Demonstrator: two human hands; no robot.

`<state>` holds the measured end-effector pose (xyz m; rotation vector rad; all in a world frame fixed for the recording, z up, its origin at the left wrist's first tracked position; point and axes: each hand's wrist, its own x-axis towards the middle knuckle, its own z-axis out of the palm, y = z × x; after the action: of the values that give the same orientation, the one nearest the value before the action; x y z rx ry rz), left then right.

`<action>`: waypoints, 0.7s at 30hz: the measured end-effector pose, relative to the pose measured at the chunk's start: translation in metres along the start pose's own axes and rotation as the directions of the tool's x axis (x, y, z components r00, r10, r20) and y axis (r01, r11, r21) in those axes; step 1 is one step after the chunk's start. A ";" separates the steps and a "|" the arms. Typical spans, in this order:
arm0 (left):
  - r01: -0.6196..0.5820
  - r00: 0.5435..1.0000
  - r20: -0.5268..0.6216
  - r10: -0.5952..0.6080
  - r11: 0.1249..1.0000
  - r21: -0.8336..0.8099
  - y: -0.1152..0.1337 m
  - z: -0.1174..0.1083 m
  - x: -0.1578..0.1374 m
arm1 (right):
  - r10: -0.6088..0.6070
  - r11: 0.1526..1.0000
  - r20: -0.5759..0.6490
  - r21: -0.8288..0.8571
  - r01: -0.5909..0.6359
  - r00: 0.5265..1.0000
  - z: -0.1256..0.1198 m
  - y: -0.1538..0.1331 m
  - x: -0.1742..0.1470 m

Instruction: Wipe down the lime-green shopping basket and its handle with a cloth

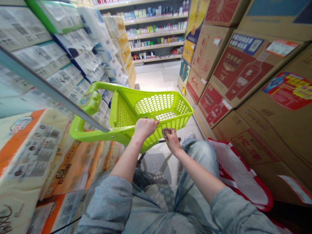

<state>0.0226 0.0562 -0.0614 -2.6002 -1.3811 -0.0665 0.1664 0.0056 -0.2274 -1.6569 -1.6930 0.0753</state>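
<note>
Where right hand (172,139) pinches wad (165,132), latticed cart (129,130)

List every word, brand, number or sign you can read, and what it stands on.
"T", then an unclear character: cardboard carton with bottle print.
Too small or blurred: that carton's other print, other cartons, paper packs, price tag, red sticker, shelf goods, label on the shopping cart.

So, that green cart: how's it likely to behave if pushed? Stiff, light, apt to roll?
Probably stiff: the green cart looks like molded plastic, with a straight-sided basket. Likely light for its size: the basket walls are riddled with holes, and floor shows through. Rolling is less sure: the underside is mostly hidden.
</note>
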 end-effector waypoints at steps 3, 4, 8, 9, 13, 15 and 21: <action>-0.005 1.000 -0.004 0.005 1.000 0.005 0.000 0.000 0.000 | -0.039 0.999 0.051 0.001 0.039 0.998 -0.004 0.007 -0.010; -0.006 1.000 -0.005 0.006 1.000 0.004 0.000 0.000 0.000 | -0.035 0.999 0.057 -0.004 0.035 0.998 -0.006 0.010 -0.013; 0.007 1.000 0.004 -0.007 1.000 -0.024 0.000 0.000 -0.001 | 0.051 0.999 -0.025 -0.007 -0.051 0.998 -0.007 0.019 -0.013; 0.012 1.000 0.006 -0.011 0.999 -0.031 0.001 0.000 -0.001 | 0.070 0.998 -0.049 0.000 -0.070 0.996 -0.007 0.020 -0.011; 0.020 1.000 0.006 -0.020 0.999 -0.025 0.001 0.001 0.000 | 0.128 0.992 -0.069 0.001 -0.128 0.989 -0.003 0.019 0.001; 0.018 1.000 0.002 -0.018 1.000 -0.015 0.001 0.001 0.000 | 0.137 0.991 -0.040 -0.004 -0.137 0.990 -0.005 0.018 0.003; 0.001 1.000 -0.007 -0.001 1.000 -0.005 0.001 0.001 0.000 | 0.007 0.994 -0.068 0.107 0.000 0.998 -0.023 0.005 -0.001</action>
<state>0.0229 0.0556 -0.0625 -2.6003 -1.3822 -0.0787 0.1828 -0.0049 -0.2145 -1.5657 -1.6069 0.1080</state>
